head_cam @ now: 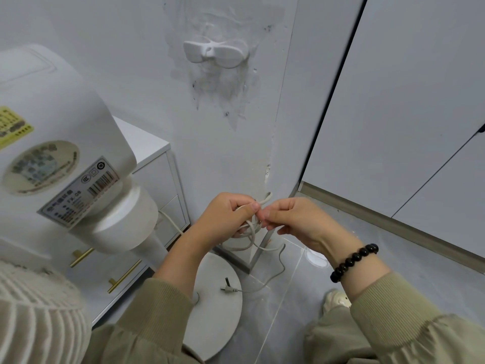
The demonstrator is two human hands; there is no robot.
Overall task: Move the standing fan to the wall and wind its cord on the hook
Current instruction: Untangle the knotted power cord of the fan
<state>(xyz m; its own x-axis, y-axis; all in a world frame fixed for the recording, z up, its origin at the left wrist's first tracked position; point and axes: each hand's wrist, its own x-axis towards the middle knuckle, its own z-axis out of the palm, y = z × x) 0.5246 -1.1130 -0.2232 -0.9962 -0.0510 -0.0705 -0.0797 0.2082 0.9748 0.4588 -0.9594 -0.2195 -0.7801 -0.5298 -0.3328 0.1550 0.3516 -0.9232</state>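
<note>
The white standing fan [65, 158] stands close to the wall at the left, its round base [215, 306] on the floor below my arms. Its pale cord [252, 232] runs from the motor housing into a small bundle of loops. My left hand [225, 216] grips that bundle, and my right hand [294, 219] pinches a strand of the cord right beside it. The loose end trails down to the plug [228, 289], which lies on the fan base. A white two-armed hook [215, 53] sits on the wall well above both hands, with nothing on it.
A white drawer cabinet [157, 179] with brass handles stands against the wall behind the fan. White cupboard doors [406, 114] fill the right side. The floor [288, 298] is grey tile, and my shoe [336, 300] shows at the lower right.
</note>
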